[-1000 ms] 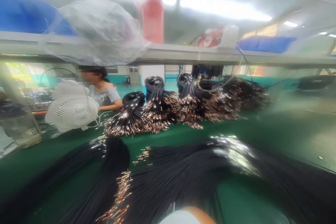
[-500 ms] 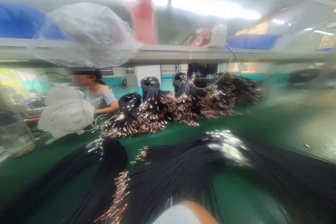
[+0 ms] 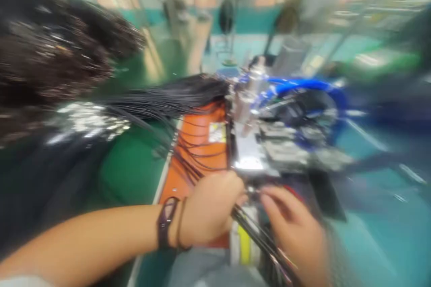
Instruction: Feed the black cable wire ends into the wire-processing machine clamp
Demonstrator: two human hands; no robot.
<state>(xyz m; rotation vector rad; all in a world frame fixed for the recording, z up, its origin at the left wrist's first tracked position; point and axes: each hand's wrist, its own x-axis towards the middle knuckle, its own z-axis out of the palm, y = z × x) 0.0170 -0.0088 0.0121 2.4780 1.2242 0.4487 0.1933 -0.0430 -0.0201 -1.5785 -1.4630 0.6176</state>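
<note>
My left hand [image 3: 215, 206], with a dark band at the wrist, is closed in a fist around several black cables [image 3: 257, 233]. Their ends run down past it to the lower right, where coppery wire tips show. Just right of it, my right hand [image 3: 292, 228] has thumb and forefinger drawn together beside a small shiny piece [image 3: 251, 190]. Blur hides what, if anything, is pinched there. More black cables [image 3: 195, 143] trail over an orange surface [image 3: 171, 179] towards my left hand.
Beyond my hands stands a metal machine [image 3: 249, 134] with blue hoses [image 3: 310, 83]. A thick bundle of black cables [image 3: 161, 96] stretches to it across the green table [image 3: 128, 166]. At the upper left lies a heap of cables [image 3: 60, 49] with coppery ends.
The view has swung from the long table of cable bundles and a co-worker to the machine on the orange surface. Both my hands are now in view, the left one gripping cables.
</note>
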